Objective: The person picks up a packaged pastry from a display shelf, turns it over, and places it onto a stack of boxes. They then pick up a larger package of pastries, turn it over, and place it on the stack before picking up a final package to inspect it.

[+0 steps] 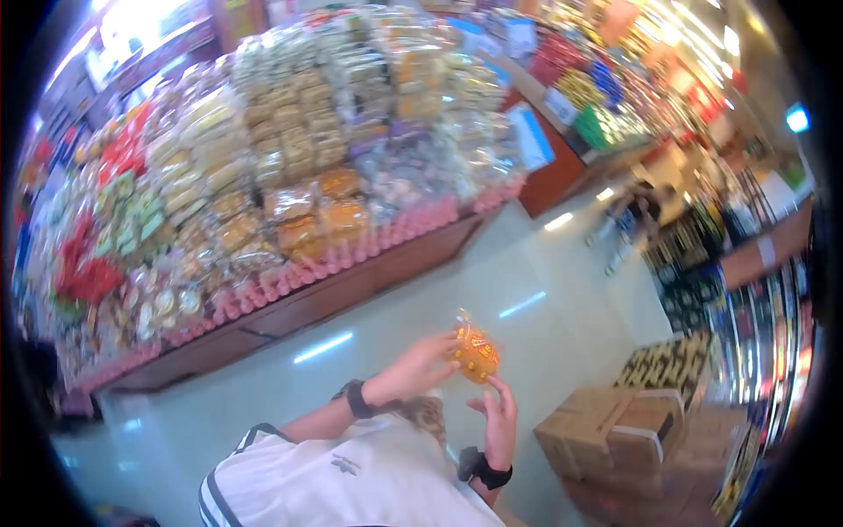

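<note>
A small clear-wrapped orange packet (pixel 476 354) with yellow and red printing is held out over the floor in front of my white shirt. My left hand (pixel 426 362) grips its left edge, fingers closed on the wrapper. At the packet's lower right, my right hand (pixel 499 408) reaches up with a fingertip at the edge. The thumb of that hand stands apart, and its fingers are not wrapped round anything. Both wrists wear black bands.
A long display counter (pixel 386 255) with pink trim carries heaps of bagged snacks. Cardboard boxes (pixel 615 430) are stacked on the right, near shelves of goods. Another person (pixel 637 215) is farther down the shiny tiled floor (pixel 562 299). More colourful packages (pixel 580 88) fill a stand behind.
</note>
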Tool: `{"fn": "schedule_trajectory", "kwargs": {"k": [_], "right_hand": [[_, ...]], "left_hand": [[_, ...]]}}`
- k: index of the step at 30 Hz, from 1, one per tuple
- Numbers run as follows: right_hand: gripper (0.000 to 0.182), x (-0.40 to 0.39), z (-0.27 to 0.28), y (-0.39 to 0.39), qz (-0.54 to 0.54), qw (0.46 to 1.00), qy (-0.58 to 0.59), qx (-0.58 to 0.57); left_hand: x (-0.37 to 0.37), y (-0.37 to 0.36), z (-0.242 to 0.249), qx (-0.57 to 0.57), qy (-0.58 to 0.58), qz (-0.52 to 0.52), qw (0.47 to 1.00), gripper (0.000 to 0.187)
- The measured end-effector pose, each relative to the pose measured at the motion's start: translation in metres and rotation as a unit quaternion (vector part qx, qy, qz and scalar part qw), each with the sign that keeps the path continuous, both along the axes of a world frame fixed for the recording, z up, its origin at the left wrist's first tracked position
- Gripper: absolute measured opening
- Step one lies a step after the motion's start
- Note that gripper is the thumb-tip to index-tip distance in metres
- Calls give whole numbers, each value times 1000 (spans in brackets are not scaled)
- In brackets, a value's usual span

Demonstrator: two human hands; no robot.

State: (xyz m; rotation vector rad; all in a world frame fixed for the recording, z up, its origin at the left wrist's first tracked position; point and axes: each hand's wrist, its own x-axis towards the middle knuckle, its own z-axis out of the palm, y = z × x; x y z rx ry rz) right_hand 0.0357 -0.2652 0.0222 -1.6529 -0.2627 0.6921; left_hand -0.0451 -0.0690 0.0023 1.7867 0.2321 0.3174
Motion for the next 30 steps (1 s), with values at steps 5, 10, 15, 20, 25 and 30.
{"fn": "schedule_trajectory", "kwargs": {"k": [5, 10, 15, 20, 25, 30], "right_hand": [[33, 45, -23, 74, 124, 990, 58, -20], [31, 93, -38, 176, 260, 964, 62, 0], [29, 136, -52, 272, 366, 924, 107, 17], [32, 171, -58, 350, 462, 882, 78, 57], [45, 187, -44, 417, 533, 837, -14, 119], [61, 184, -10, 462, 514, 824, -205, 119]], "left_hand": [[-10, 47, -47, 48, 1, 130, 990, 44], [-10, 100, -24, -44, 55, 262, 962, 42], [3, 146, -25, -29, 81, 397, 914, 41], [26, 184, -35, -77, 70, 456, 884, 41], [43, 233, 7, -20, 41, 520, 853, 44], [40, 261, 28, 63, 143, 590, 792, 54]]}}
